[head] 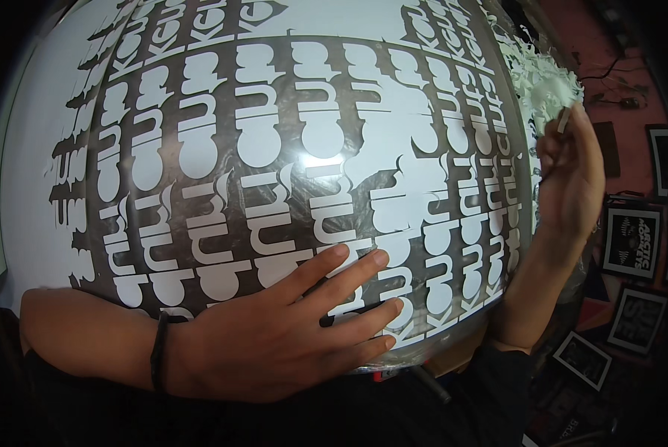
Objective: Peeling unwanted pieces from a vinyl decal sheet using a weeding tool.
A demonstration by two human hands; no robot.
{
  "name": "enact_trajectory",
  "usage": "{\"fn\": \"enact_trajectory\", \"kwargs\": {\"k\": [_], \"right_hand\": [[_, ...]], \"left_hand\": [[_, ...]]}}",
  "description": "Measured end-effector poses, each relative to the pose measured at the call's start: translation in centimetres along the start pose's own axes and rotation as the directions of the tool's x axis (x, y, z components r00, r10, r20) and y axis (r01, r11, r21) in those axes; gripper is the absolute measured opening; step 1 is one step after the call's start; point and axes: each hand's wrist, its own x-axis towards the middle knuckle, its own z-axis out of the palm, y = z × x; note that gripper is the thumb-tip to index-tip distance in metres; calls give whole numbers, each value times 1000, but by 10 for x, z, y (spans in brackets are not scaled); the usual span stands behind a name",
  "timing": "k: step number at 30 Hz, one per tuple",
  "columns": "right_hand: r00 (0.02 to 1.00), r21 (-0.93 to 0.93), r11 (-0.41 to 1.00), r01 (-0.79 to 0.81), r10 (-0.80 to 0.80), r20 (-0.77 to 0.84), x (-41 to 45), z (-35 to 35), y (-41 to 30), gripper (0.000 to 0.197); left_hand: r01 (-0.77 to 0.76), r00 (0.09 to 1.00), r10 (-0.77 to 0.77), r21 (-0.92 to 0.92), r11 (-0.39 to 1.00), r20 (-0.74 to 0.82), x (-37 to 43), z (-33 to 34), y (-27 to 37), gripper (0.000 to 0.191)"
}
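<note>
A large sheet with rows of white cut lettering on a dark, glossy ground spreads before me. White patches without the dark ground cross its right middle and its top. My left hand, with a black band at its wrist, lies palm down on the sheet's near part. Its fingers are spread and hold nothing. Beyond the sheet's right edge, my right hand is raised beside a heap of pale, curled scraps. A thin pale strip shows between its fingertips; what it is made of is unclear.
A bright glare falls on the middle of the sheet. Plain white material extends along the left. At the right, several framed pictures, some bearing writing, stand near a pink surface. A dark rod-like object sticks out below the sheet's near edge.
</note>
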Motion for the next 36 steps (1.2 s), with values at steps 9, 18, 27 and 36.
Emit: {"fn": "enact_trajectory", "kwargs": {"k": [9,18,27,36], "right_hand": [[830,-593,740,318,-519,-203,65,-176,-17,25],[949,-995,-101,21,-311,52,64,-177,-25,27],[843,-646,658,386,32,536,4,-2,-35,11],[486,-249,729,638,-131,864,-41,78,16,17]], "left_hand": [[18,1000,-18,-7,1000,5,7,1,2,39],[-13,999,16,61,998,-47,-1,3,-2,39],[139,988,-136,-35,990,78,1,-4,-5,93],[180,982,-177,-52,982,66,-3,-13,-10,91]]}}
